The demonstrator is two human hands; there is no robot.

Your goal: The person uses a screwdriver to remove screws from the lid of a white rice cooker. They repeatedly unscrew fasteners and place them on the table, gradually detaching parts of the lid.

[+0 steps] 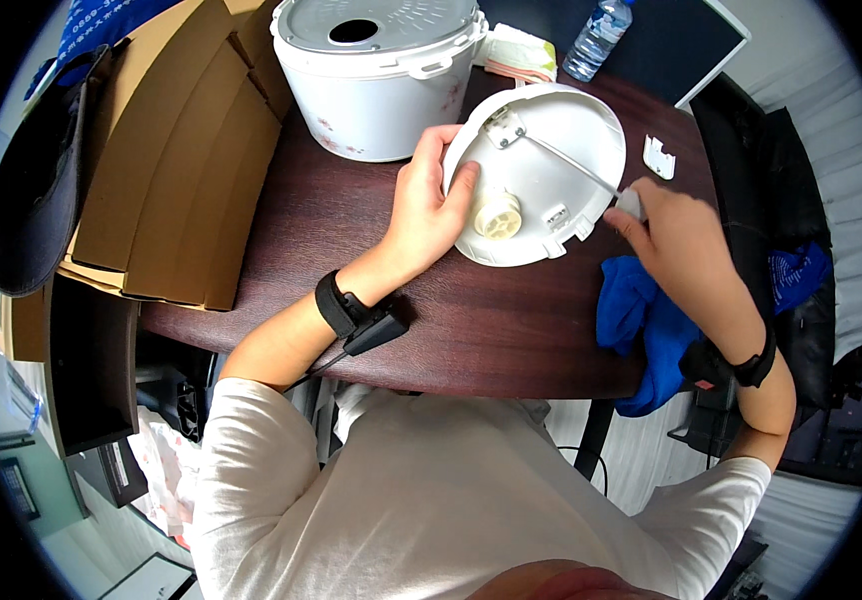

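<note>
My left hand (438,200) grips the left rim of a white plastic rice cooker lid cover (541,165), tilted so its hollow inside faces me. In my right hand (686,225) is a screwdriver (576,164), held by its pale handle. Its long metal shaft reaches left across the cover, and the tip meets a small bracket with screws near the upper left rim. A cream round valve piece (498,216) sits low inside the cover. Behind it stands the white rice cooker body (376,95), a grey metal plate with a dark round hole on top.
A small white plastic piece (659,158) lies at the right of the dark wooden table (431,330). Blue cloth (641,320) hangs over the front right edge. A water bottle (597,40) and folded cloth (519,52) stand behind. On the left are a cardboard box (176,170) and dark cap (36,180).
</note>
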